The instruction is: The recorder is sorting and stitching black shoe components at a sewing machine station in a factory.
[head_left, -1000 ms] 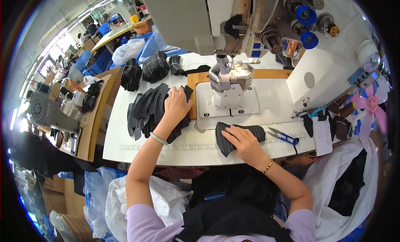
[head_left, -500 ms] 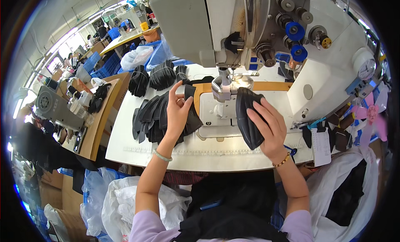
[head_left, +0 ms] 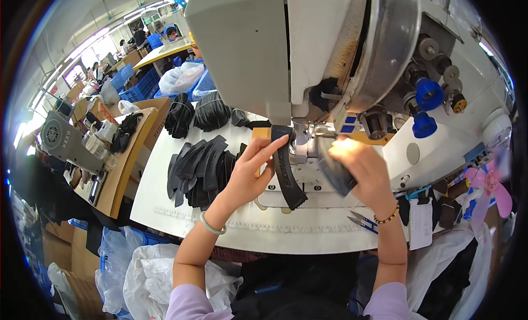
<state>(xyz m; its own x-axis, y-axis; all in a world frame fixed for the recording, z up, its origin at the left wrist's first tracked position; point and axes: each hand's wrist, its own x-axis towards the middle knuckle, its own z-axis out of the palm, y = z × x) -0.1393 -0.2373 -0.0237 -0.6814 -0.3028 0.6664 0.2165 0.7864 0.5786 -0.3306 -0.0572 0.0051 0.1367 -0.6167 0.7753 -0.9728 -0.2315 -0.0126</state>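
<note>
A curved black fabric strip hangs from the fingers of my left hand, just left of the presser foot of a sewing machine. My right hand grips a black curved fabric piece, blurred by motion, to the right of the foot. Left of my left hand lies a fanned pile of black strips on the white table. Behind that pile stand tied bundles of black pieces.
Thread snips with blue handles lie near the table's front edge, by a printed ruler strip. At the right are a white paper card and a pink fan. White plastic bags sit below the table at left.
My left hand has moved right from the pile to the machine, bringing a black strip. The right hand still holds its piece, now blurred. The snips have come into plain sight.
</note>
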